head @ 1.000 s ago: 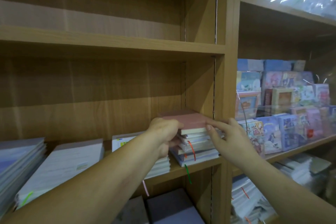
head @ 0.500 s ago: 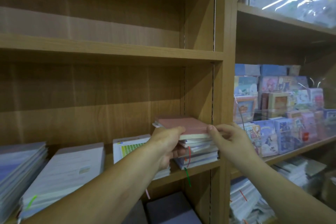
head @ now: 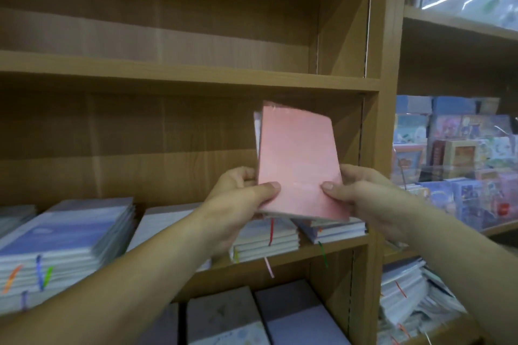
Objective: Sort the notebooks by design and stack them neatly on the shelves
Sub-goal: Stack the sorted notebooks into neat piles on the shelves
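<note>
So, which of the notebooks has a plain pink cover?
The pink notebook that the left hand and right hand hold upright; the stacked notebooks on the shelf lie flat with bluish or white covers.

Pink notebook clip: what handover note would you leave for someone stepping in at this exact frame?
The left hand grips the pink notebook at its lower left, thumb on the cover.
The right hand grips its lower right the same way.
The notebook is upright, off the middle shelf, above the right-end stack; another edge shows behind it.
Done: several flat stacks lie on that shelf.
Left: probably check the design, lay it on the matching stack, square up.
</note>
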